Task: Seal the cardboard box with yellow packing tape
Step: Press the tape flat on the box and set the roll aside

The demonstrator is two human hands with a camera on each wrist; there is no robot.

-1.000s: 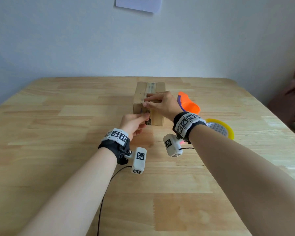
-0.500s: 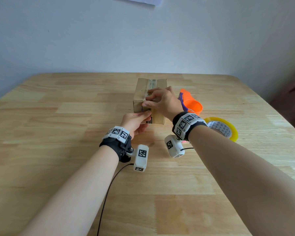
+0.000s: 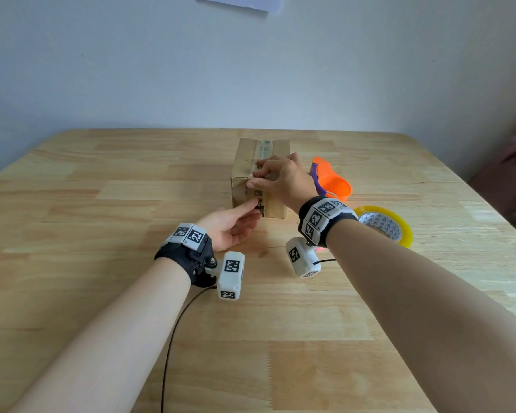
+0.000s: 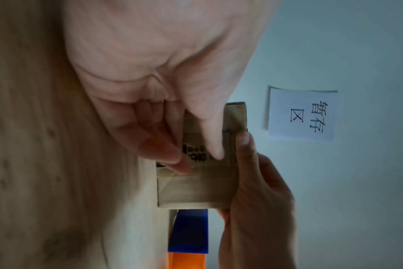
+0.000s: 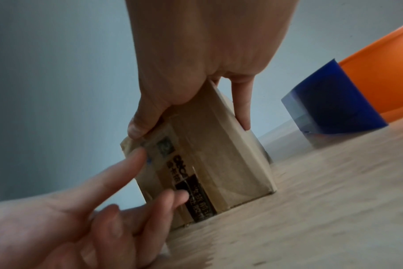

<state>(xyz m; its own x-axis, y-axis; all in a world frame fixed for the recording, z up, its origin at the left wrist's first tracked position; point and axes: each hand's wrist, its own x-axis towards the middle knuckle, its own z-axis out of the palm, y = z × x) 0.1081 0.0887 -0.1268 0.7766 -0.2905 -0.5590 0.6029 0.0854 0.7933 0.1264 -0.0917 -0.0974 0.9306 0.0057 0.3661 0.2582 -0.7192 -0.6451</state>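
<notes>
A small cardboard box (image 3: pixel 245 162) stands mid-table, with a strip of shiny tape (image 3: pixel 264 146) along its top seam and down the near face (image 5: pixel 221 169). From above, my right hand (image 3: pixel 268 178) grips the box's near top edge: the thumb (image 5: pixel 138 127) is on the front corner and a finger (image 5: pixel 242 111) lies down the right side. My left hand (image 3: pixel 246 214) lies palm up in front, its straight fingers (image 5: pixel 131 165) touching the taped near face. The yellow tape roll (image 3: pixel 399 222) lies flat to the right, behind my right wrist.
An orange and blue tape dispenser (image 3: pixel 331 183) lies on its side just right of the box. A paper note (image 4: pixel 301 114) hangs on the wall behind. The wooden table (image 3: pixel 102 189) stretches left of the box and toward me.
My left hand has slid down from the box's top front edge to the lower near face, with its fingers straightened. The right hand stays on the box top.
</notes>
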